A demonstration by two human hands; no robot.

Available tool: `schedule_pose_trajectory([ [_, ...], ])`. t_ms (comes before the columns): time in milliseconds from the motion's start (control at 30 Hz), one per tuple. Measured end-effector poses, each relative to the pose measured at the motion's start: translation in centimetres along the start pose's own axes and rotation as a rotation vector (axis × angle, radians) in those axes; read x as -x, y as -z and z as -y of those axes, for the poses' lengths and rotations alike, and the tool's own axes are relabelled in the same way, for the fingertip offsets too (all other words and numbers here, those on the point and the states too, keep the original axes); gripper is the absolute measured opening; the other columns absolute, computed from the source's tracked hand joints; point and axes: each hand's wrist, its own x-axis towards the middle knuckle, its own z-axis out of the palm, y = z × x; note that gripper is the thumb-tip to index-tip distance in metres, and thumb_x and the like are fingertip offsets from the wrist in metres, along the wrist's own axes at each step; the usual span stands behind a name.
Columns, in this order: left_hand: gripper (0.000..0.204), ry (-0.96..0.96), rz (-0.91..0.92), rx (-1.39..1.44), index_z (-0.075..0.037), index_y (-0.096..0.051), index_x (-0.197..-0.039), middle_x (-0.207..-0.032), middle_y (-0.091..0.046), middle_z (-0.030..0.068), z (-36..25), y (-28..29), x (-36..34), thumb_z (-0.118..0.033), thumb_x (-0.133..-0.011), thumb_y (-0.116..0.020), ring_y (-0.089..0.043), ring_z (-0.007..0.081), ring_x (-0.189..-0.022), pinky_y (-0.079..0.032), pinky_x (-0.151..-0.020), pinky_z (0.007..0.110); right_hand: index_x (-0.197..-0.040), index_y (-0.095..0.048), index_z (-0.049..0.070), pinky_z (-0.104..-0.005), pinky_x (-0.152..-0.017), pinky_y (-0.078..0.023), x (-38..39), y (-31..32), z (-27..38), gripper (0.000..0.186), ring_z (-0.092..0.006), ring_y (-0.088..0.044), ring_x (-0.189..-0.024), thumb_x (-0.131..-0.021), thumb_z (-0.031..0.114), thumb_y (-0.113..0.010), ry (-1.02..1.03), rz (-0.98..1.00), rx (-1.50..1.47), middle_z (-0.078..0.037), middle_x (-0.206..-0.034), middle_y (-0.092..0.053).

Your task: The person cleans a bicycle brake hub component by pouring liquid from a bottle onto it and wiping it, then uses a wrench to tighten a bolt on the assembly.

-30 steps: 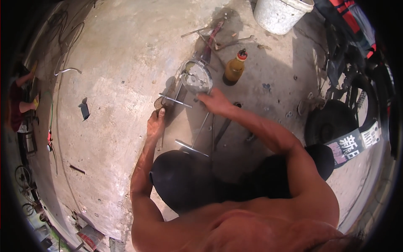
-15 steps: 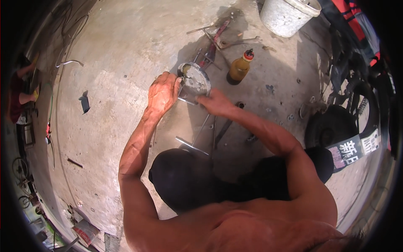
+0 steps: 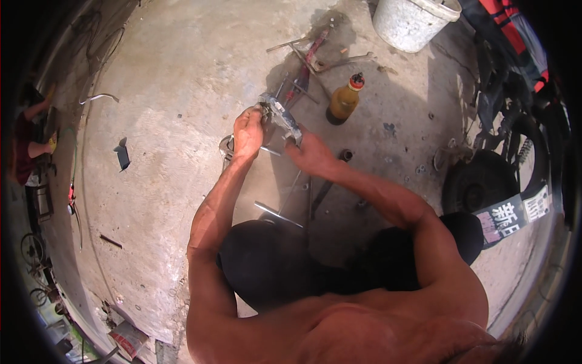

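Grey metal housing (image 3: 280, 115): raised between the two hands over the concrete floor (image 3: 163, 79), tilted so that it shows nearly edge-on; its inner side cannot be made out.
Left hand (image 3: 248, 128): at the housing's left end, fingers curled in and bunched against the edge; whether they clamp the rim or pinch some small piece there, I cannot tell.
Right hand (image 3: 308, 151): at the lower right end, fingers clamped on the housing's edge, thumb side toward the body.
Step in hand: by the look of it, steadying the part with the right while the left works at its edge.
Next move: probably calls for a firm right-hand hold and a free line of sight to the left fingertips.
Beneath and near: a silver bar (image 3: 270, 150) shows below the housing, another silver rod (image 3: 279, 215) lies by the knee, and a metal ring (image 3: 227, 145) sits just beside the left wrist.
Beyond the housing: a red bar (image 3: 312, 53), an open-ended spanner (image 3: 350, 60) and an upright amber bottle (image 3: 345, 101).
Farther off: a white bucket (image 3: 406, 27) above, a black tyre (image 3: 476, 182) at right.
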Motion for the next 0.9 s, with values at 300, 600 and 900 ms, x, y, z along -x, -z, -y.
schedule_pose_trajectory([
  [300,0.031,0.149,0.111,0.211,-0.009,-0.056,-0.087,-0.071,-0.056,0.0009,-3.2,-1.2,1.6,-0.032,-0.107,-0.049,-0.045,0.0090,-0.053,-0.037,-0.047,0.026,-0.137,-0.048,0.002,-0.0479,-0.081,-0.053,-0.5,1.7,-0.9,0.052,-0.0426,-0.067,-0.094,-0.088,0.016,-0.061,0.292,-0.158,0.116,-0.025,-0.103,-0.068],
  [600,0.020,-0.783,0.042,-0.900,-0.001,-0.056,-0.088,-0.085,-0.057,0.0198,-5.1,2.7,1.2,-0.017,-0.098,-0.062,-0.058,0.0434,-0.075,-0.048,-0.065,0.049,-0.117,-0.060,-0.002,-0.0469,-0.075,-0.053,-1.8,2.2,1.4,0.038,-0.0389,-0.070,-0.085,-0.091,0.026,-0.065,-0.345,0.374,-0.459,-0.022,-0.091,-0.070],
  [900,0.033,0.377,0.269,1.001,-0.005,-0.059,-0.094,-0.071,-0.055,0.0008,-2.2,-1.0,2.2,-0.031,-0.105,-0.042,-0.038,0.0083,-0.048,-0.033,-0.043,0.025,-0.137,-0.047,0.003,-0.0503,-0.079,-0.053,-0.6,0.2,-0.8,0.051,-0.0462,-0.066,-0.093,-0.090,0.016,-0.062,0.435,-0.303,0.189,-0.021,-0.092,-0.069],
])
